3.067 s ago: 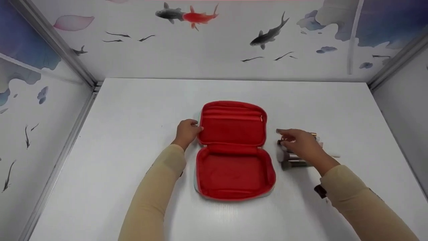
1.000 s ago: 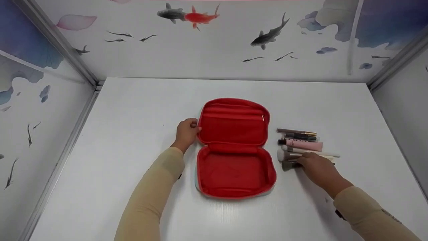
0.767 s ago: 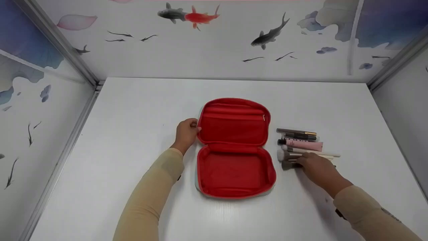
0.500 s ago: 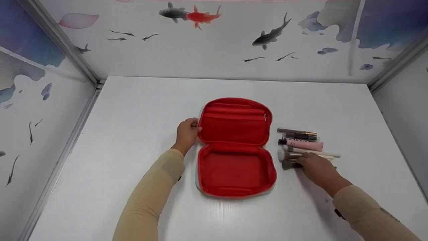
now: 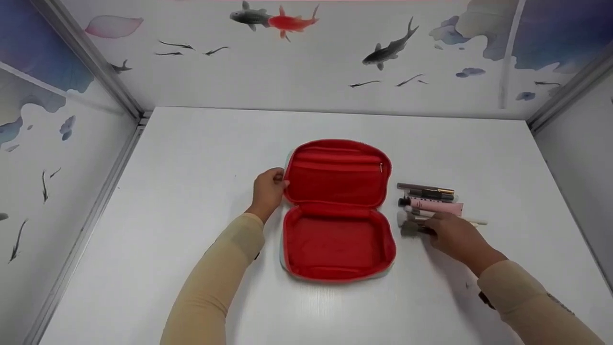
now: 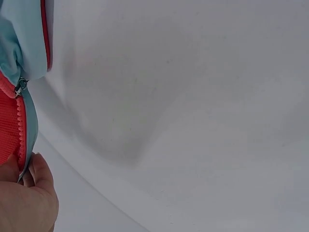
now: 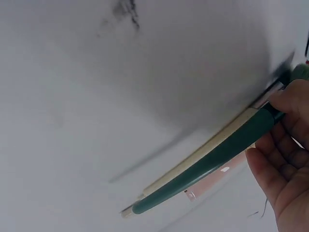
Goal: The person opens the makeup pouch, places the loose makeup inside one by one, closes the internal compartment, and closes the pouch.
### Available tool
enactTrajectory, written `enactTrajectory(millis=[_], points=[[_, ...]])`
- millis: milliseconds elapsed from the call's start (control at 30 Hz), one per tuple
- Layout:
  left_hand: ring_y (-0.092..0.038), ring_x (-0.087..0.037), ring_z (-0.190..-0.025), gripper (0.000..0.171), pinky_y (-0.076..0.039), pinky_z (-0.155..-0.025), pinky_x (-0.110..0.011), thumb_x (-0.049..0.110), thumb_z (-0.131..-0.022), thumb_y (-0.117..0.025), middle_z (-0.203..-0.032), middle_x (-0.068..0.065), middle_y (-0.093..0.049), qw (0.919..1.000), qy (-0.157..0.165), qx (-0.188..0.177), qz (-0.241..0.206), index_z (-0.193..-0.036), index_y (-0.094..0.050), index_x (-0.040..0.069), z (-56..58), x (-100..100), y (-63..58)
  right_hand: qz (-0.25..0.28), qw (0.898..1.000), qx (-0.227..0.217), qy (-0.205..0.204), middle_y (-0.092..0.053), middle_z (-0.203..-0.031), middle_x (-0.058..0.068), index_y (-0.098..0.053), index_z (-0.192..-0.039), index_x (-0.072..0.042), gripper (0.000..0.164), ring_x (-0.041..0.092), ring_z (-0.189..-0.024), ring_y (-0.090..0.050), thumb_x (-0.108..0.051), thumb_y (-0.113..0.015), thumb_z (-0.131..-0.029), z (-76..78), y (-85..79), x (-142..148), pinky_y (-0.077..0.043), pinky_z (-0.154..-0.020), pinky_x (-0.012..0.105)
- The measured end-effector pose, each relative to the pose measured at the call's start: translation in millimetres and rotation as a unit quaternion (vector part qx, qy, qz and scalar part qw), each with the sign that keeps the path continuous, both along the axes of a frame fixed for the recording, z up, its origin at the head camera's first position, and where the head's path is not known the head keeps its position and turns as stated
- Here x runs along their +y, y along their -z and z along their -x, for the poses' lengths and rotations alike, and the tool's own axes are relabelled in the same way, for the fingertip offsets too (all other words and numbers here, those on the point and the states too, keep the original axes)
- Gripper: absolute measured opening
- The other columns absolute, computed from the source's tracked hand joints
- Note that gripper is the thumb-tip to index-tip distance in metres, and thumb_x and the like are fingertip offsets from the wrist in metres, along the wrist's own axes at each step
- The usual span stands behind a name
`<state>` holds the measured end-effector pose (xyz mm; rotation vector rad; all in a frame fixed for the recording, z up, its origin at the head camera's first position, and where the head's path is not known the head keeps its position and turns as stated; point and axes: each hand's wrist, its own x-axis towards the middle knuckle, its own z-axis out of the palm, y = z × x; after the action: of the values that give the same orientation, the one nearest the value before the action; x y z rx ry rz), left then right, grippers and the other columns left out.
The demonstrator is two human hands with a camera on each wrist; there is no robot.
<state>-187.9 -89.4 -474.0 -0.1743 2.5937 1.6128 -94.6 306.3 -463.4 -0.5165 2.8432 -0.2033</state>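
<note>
A cosmetic bag [image 5: 342, 242], red inside and pale blue outside, lies unzipped and spread flat mid-table. At the left rim of its lid, my left hand [image 5: 267, 192] pinches the zippered edge [image 6: 21, 130] between thumb and fingers. To the bag's right, my right hand [image 5: 455, 235] pinches a makeup brush [image 5: 411, 229] with dark bristles; the right wrist view shows its green handle [image 7: 207, 166], raised off the table. Behind that handle runs a cream brush handle [image 7: 198, 153]. A pale-bristled brush [image 5: 401, 218] lies beside the held one, its handle partly hidden by my fingers.
Beyond my right hand lie a pink tube [image 5: 438, 206], a black tube [image 5: 431, 194] and a thin brown-and-gold stick [image 5: 424, 187], roughly parallel. Another slim brush [image 5: 479, 222] has a cream handle. A printed wall [image 5: 306, 72] stands behind the white table [image 5: 206, 139].
My right hand has gone from above the upper items to the lowest brush and lifted it slightly, its bristles shifting up in view. My left hand keeps its hold on the lid.
</note>
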Motion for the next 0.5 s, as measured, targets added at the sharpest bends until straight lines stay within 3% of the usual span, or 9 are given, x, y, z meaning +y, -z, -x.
enactTrajectory(millis=[167,300,500], points=[[-0.062,-0.025,-0.103,0.03,-0.052,-0.087,-0.031,-0.002,-0.09,-0.062,-0.11,-0.018,-0.065,1.0,-0.001,-0.005,-0.008,-0.12,-0.062,-0.004,-0.7,-0.4,-0.5,0.015,0.999,0.038,-0.002,-0.066,-0.099,0.015,-0.07,-0.103,0.0,0.022,0.033,-0.093,-0.061,-0.002,-0.072,-0.081,3.1,-19.0,-6.4,-0.053,-0.08,0.05],[-0.063,-0.026,-0.102,0.027,-0.052,-0.085,-0.032,-0.002,-0.09,-0.063,-0.108,-0.019,-0.066,1.0,-0.004,0.006,-0.005,-0.117,-0.063,-0.005,-1.6,0.1,-0.7,0.037,0.997,0.064,-0.003,-0.064,-0.101,0.017,-0.07,-0.108,0.001,0.031,0.034,-0.093,-0.061,0.0,-0.076,-0.077,8.6,-35.4,-16.3,-0.053,-0.081,0.052],[-0.063,-0.025,-0.101,0.024,-0.052,-0.085,-0.032,-0.002,-0.09,-0.063,-0.107,-0.018,-0.067,0.9999,-0.005,0.011,-0.007,-0.114,-0.065,-0.004,-2.2,0.5,-0.2,0.067,0.992,0.102,-0.024,-0.064,-0.097,0.015,-0.07,-0.103,0.001,0.026,0.03,-0.089,-0.061,0.0,-0.076,-0.078,24.6,-53.5,-35.0,-0.055,-0.077,0.046]])
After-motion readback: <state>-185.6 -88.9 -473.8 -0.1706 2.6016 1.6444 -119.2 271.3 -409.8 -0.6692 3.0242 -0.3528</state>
